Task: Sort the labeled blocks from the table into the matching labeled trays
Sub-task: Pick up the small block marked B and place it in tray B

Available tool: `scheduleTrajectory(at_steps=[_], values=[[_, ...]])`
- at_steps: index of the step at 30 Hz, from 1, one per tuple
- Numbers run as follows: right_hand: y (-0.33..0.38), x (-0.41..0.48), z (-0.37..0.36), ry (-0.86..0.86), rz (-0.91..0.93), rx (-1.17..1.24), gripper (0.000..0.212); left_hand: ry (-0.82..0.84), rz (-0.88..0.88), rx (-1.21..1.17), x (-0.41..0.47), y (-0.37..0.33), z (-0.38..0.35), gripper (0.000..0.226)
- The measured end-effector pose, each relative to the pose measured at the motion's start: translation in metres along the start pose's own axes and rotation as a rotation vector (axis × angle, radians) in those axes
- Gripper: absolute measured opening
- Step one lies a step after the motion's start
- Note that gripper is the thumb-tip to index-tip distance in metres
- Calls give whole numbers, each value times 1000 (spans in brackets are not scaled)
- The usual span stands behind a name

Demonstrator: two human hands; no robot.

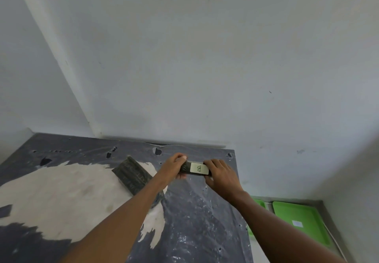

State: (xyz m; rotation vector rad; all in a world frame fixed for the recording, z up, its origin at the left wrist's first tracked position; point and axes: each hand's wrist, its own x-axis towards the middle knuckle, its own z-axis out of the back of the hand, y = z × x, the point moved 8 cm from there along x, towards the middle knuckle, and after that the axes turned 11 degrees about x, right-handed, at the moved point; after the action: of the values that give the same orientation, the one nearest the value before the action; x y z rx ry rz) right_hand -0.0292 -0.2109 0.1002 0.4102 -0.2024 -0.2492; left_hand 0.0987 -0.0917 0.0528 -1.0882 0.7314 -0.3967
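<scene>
We hold dark block (195, 169) at both ends, raised just above counter (205, 211), near its far edge by wall (205, 57). White label on block, letter B, faces up. Left hand (174, 166) fingers curled round block's left end; right hand (220, 175) fingers closed over its right end. Second dark block (131, 175) lies flat on counter, left of held block. Green tray (299, 221) with small white label sits low, right of held block, past counter edge.
</scene>
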Motion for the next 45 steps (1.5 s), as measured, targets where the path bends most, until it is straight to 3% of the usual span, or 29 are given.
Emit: scheduleTrajectory(at_steps=[5,11,16,19,25,29,33,39,45], values=[[-3,-3,4,-41,-78,49,40,-78,-7,-239,-9,-1,-4,40],[3,-5,-3,13,-77,134,51,-108,-27,-328,-8,-13,-8,37],[6,1,11,-5,52,173,78,43,-90,-122,-3,-33,-9,31],[10,8,14,79,205,46,92,173,-128,-6,-6,-44,-14,30],[20,8,27,9,324,-97,55,231,-140,79,-9,-50,-17,38],[10,2,34,-34,236,-99,41,248,-131,258,-13,-50,-14,38],[-2,-14,39,-64,144,-83,40,245,-123,295,-22,-41,-12,31],[-9,-49,34,-9,169,-63,53,192,-125,208,-48,-26,-42,29],[-17,-95,32,4,190,1,39,167,-103,127,-77,-9,-82,30]])
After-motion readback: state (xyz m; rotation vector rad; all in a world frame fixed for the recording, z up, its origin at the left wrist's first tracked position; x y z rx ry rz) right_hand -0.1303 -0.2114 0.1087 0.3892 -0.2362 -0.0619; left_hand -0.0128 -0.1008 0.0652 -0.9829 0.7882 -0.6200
